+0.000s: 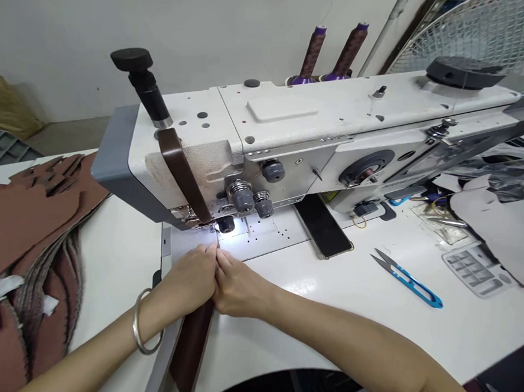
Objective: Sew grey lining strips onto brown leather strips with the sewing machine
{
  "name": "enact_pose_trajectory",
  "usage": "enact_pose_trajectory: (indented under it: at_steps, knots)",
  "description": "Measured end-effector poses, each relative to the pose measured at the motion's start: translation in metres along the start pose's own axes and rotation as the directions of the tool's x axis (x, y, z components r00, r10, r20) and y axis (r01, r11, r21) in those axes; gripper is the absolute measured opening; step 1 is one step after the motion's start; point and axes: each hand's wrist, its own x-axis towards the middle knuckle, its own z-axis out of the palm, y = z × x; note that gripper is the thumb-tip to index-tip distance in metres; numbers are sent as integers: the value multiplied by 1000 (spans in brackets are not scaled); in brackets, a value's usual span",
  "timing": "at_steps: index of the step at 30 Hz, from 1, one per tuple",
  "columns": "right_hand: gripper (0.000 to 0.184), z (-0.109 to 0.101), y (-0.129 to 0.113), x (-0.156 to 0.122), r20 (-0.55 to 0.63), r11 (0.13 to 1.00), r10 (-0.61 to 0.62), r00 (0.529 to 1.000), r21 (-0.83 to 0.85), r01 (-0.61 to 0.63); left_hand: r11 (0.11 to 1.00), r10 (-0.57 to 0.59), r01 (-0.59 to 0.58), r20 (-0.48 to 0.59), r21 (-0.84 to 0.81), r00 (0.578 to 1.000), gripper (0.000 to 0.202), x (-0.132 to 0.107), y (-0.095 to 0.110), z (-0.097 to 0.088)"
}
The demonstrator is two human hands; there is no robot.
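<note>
Just in front of the lit sewing area, my left hand (pixel 193 279), with a silver bangle at its wrist, is closed at the edge of a dark brown leather strip (pixel 191 348). My right hand (pixel 241 286) is closed against the same strip, its thumb and fingers touching the left. The strip runs from under both hands down toward the front edge of the table. A pale grey mesh material (pixel 188 242) lies beside it, to the left. Above stands a white sewing machine (pixel 189 150); the machine's foot and needle are mostly hidden.
Brown cut pieces (pixel 30 211) are heaped on the left. A black phone (pixel 323 226) lies under the machine arm, and blue thread snips (pixel 410 281) rest on the right of the table. Thread cones (pixel 312 54) stand behind, near a fan (pixel 489 35). Pale pieces (pixel 500 213) lie far right.
</note>
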Motion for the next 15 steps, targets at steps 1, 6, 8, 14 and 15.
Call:
enact_pose_trajectory:
  at_steps: [1,6,8,14,15]
  knots:
    - [18,0,0,0,-6,1000,2,1000,-2,-2,1000,1,-1,-6,0,1000,44,0,0,1]
    - [20,-2,0,0,2,1000,1,1000,-30,-1,999,-24,23,-16,-23,1000,52,2,-4,6]
    - [19,-3,0,0,3,1000,3,1000,-12,-3,999,-31,31,-17,-29,999,53,2,-4,6]
    - [18,-5,0,0,5,1000,1,1000,-9,-1,1000,-26,26,-7,-11,1000,56,1,-2,4]
    - [18,-5,1,0,9,1000,1,1000,-16,-1,1000,-25,25,-3,-3,1000,56,1,-2,4]
